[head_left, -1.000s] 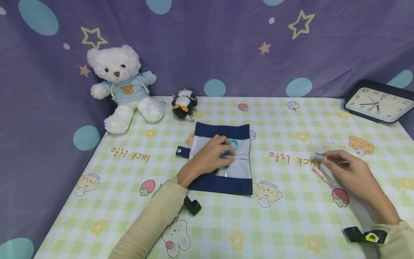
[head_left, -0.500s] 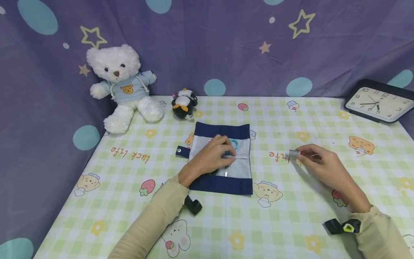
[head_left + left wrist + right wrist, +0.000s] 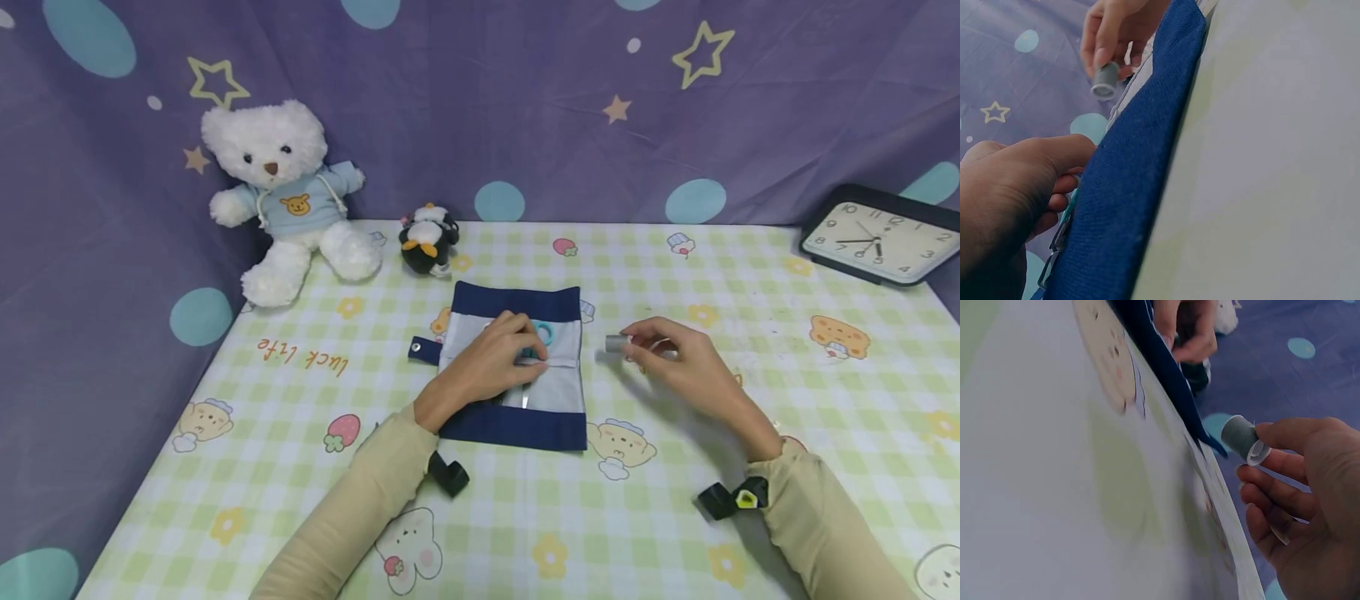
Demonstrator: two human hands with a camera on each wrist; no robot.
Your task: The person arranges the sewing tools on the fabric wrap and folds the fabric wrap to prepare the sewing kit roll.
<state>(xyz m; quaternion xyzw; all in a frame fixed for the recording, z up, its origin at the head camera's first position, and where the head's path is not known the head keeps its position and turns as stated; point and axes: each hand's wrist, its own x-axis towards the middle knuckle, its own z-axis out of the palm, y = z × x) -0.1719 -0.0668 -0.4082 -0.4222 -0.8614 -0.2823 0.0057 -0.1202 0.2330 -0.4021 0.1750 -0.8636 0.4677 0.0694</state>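
Note:
A navy and grey fabric pouch [image 3: 517, 429] lies unfolded mid-table, its snap strap out to the left. My left hand [image 3: 491, 360] rests over it and pinches the edge of the inner pocket near the middle seam. Teal scissors handles [image 3: 543, 335] show beside those fingers, and a thin metal tip peeks out below. Just right of the pouch, my right hand [image 3: 686, 362] holds a grey thread spool [image 3: 617, 343] between thumb and fingers, above the cloth. In the right wrist view the spool [image 3: 1239, 435] shows white ends, with the other fingers loosely curled under it.
A white teddy bear [image 3: 281, 200] sits at the back left, with a small penguin plush [image 3: 429, 242] beside it. At the back right a black-framed clock [image 3: 877, 237] leans near the purple curtain [image 3: 525, 108]. A checked cloth [image 3: 637, 533] covers the table.
My right hand has carried the spool leftward toward the pouch. A small clear, red-ended item seen under that hand a second ago is out of sight. My left hand has stayed put.

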